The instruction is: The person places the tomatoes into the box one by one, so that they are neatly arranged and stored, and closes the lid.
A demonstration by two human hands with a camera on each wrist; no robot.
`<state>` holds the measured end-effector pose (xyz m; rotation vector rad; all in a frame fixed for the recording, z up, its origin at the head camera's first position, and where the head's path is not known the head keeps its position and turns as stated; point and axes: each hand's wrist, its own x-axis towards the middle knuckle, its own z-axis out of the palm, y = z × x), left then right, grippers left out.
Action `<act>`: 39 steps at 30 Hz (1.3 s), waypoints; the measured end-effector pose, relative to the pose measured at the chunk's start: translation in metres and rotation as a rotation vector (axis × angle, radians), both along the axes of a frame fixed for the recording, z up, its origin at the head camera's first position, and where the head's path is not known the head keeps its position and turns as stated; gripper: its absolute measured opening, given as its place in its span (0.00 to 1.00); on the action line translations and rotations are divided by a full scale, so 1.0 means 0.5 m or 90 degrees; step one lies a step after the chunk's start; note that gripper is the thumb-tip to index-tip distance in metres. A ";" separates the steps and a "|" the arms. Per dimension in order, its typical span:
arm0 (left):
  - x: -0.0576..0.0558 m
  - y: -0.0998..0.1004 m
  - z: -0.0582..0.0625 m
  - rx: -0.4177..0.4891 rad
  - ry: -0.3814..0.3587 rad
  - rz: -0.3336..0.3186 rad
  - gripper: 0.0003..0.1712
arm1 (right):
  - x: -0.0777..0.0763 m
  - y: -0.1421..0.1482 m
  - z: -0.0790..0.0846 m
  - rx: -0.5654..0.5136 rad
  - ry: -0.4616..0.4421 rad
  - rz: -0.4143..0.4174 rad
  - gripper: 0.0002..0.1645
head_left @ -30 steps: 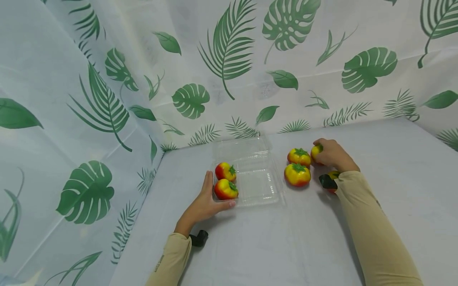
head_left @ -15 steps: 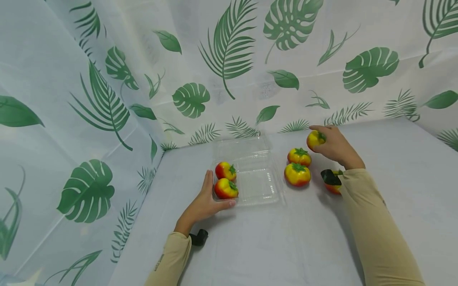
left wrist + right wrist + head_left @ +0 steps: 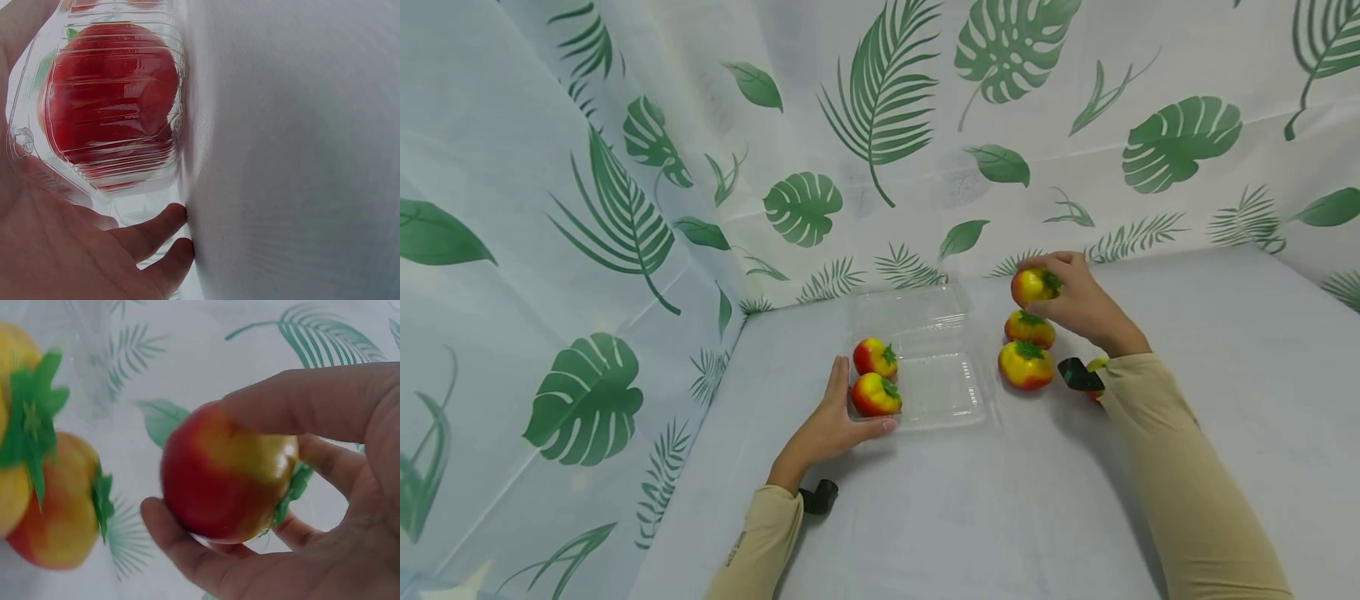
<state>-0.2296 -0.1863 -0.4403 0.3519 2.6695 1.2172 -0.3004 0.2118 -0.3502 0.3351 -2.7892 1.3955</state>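
Note:
In the head view, my right hand (image 3: 1086, 307) holds a red-and-yellow persimmon (image 3: 1027, 287) with a green leafy top, raised at the back of the table. The right wrist view shows this persimmon (image 3: 219, 478) between thumb and fingers. My left hand (image 3: 829, 429) lies against the near left corner of a clear plastic clamshell box (image 3: 942, 390), thumb along its front and fingers at its left side. Two persimmons (image 3: 876, 395) sit in the box's left half. Through its ribbed wall, one persimmon (image 3: 115, 94) shows red in the left wrist view.
Two more persimmons (image 3: 1026, 367) stand one behind the other right of the box. Another persimmon (image 3: 1097, 395) is mostly hidden behind the right sleeve and its black wrist camera (image 3: 1078, 375). The box's lid (image 3: 910, 310) lies folded back towards the leaf-print curtain (image 3: 887, 167).
My right hand has lifted the persimmon off the table and carried it left, to behind the two standing persimmons. My left hand and the box have stayed in place.

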 end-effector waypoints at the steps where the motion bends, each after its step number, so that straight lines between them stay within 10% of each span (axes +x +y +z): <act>1: 0.000 -0.001 0.000 0.001 0.000 -0.001 0.78 | 0.000 -0.007 -0.001 -0.006 0.004 0.001 0.39; 39: -0.002 0.002 0.000 0.003 -0.006 0.003 0.77 | 0.023 -0.177 -0.022 -0.135 0.110 0.123 0.32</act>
